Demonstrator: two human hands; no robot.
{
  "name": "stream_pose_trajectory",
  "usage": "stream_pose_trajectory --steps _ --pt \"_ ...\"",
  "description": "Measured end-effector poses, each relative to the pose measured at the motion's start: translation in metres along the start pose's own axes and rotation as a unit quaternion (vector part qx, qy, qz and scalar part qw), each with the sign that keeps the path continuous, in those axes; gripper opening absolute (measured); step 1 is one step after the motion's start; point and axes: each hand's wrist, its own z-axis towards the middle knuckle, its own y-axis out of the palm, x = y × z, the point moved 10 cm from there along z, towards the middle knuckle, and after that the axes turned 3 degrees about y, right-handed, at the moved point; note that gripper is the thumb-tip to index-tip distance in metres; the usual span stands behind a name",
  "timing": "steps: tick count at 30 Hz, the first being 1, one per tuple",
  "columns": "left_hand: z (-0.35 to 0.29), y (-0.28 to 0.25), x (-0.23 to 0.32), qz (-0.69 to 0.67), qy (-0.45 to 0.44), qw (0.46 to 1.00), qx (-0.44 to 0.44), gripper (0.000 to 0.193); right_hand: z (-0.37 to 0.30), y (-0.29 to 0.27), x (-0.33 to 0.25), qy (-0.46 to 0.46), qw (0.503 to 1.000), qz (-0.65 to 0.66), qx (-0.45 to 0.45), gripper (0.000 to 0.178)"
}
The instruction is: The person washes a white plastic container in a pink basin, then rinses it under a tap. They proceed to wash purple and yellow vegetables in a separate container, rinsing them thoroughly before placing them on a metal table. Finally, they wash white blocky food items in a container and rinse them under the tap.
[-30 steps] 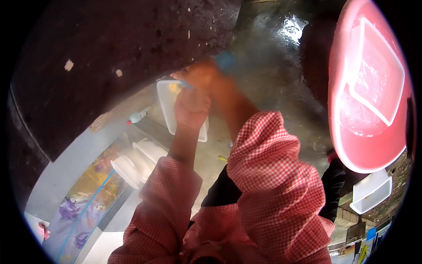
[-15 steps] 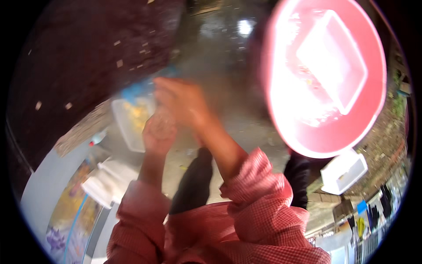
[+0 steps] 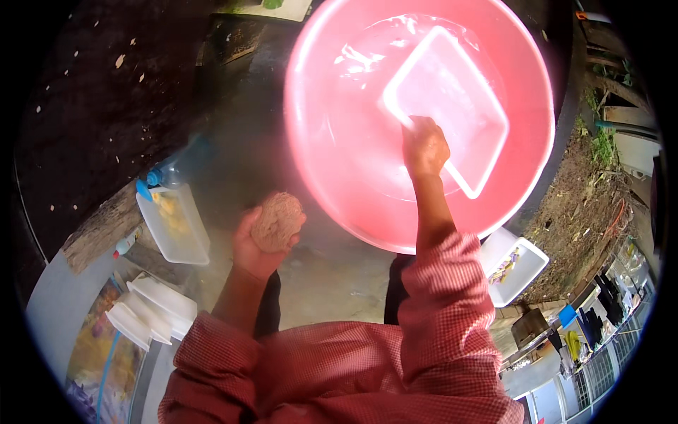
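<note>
My left hand (image 3: 253,256) holds a round, brownish scouring pad (image 3: 277,222), palm up and fingers curled round its side, left of the big basin. My right hand (image 3: 425,147) grips the near-left rim of a white rectangular tub (image 3: 472,106). That tub sits tilted in the water of a large round pink basin (image 3: 318,201). Glare washes out part of the tub and the water. Beyond my left hand, on the left, stands a white tub (image 3: 189,237) with yellow things in it, perhaps sponges, and a blue piece at its far corner.
A clear bottle with a blue cap (image 3: 169,173) lies behind the left tub. Several white containers (image 3: 152,311) are stacked at lower left, near a small red-capped bottle (image 3: 127,244). Right of the basin is a white box (image 3: 519,286) holding small colourful items. A wooden board (image 3: 99,219) lies at left.
My right hand has left my left hand's side and moved right to take hold of the tub in the basin. The left hand, still with the pad, has turned it upward. The view has shifted right.
</note>
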Motion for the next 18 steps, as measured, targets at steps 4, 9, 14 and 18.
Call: stream_pose_trajectory --steps 4,9,14,18 --pt "0.002 0.053 -0.019 0.045 0.013 0.995 -0.084 0.046 0.002 -0.08 0.015 0.027 0.958 0.284 -0.034 0.016" --pt "-0.004 0.16 -0.043 0.193 0.134 0.969 -0.081 0.049 0.006 -0.153 0.037 0.172 0.838 0.515 -0.048 0.022" --pt "-0.022 0.296 -0.071 0.387 0.238 0.874 -0.17 0.037 -0.006 -0.161 0.045 0.227 0.681 0.689 -0.101 0.045" --pt "-0.03 0.371 -0.075 0.486 0.416 0.731 -0.24 0.035 -0.011 -0.19 0.032 0.265 0.624 0.732 -0.065 0.056"
